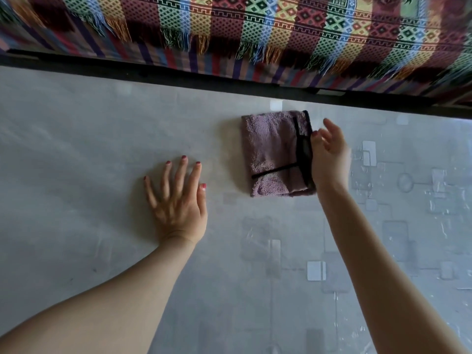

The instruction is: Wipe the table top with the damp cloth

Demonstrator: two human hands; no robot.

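Folded mauve cloth (274, 154) — flat on table top (102, 129)

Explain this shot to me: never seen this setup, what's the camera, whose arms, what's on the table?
There is no machine here: a person wears one wide-angle camera on the head, looking down at their own bare arms. The left hand rests flat, fingers spread, on the grey patterned table top. The right hand is open and blurred beside the right edge of the folded purple terry cloth with black trim, which lies on the table. Neither hand holds anything. A colourful woven fringed blanket lies beyond the table's far edge.
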